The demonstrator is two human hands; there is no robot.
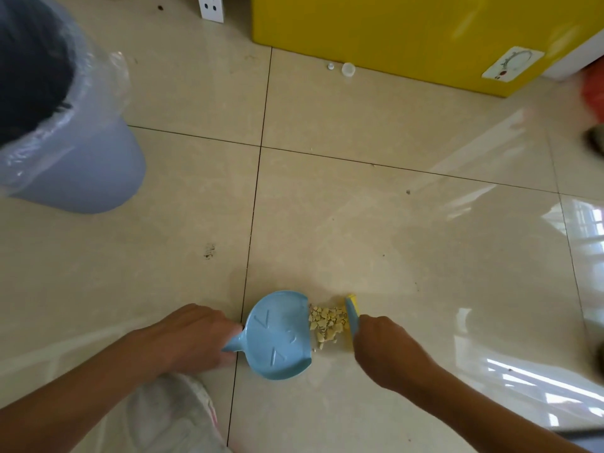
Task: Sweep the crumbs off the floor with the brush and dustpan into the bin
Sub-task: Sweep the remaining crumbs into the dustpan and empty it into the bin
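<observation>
Bright daylight from my right; window glare across the glossy floor [408,223]; blurred, warped frame edges

The floor [392,223] is of glossy beige tiles that mirror the window light. The dustpan [279,335] in the left grip [199,338] looks like smooth matt blue plastic. The crumbs [327,323] between both grips are dry, rough and pale yellow. The bin [98,171], far beyond the left grip, is smooth grey-blue plastic lined with a thin, crinkled clear bag [98,76].

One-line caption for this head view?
Left hand steadies light-blue plastic dustpan; right hand brushes pale yellow crumbs toward it with blue-and-yellow brush.
</observation>
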